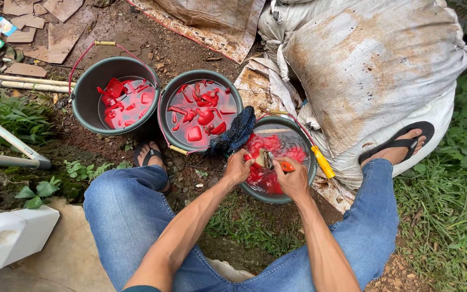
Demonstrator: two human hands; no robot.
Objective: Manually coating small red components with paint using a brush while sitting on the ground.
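I am looking down from my head camera at bare, damp dirt ground (136, 32) outdoors, with grass (449, 216) along my right and scraps of broken board at the top left. A big stained white sack (368, 70) slumps at the upper right; a white plastic jug (12, 235) lies at the lower left. I sit in blue jeans and flip-flops, knees spread, facing three dark buckets in a row. The left bucket (85, 97) and the middle bucket (163, 108) each hold red liquid with red plastic pieces floating in it, and a dark wet cloth (236, 132) hangs over the middle one's rim. My hands meet over the right bucket (309, 173) — my left hand (238, 167) has its fingers closed on a red piece, and my right hand (293, 178) is clamped around an orange-handled tool (277, 162). The tool sits just above the red liquid, between my hands; its long axis runs roughly left to right, its metal end pointing toward my left hand.
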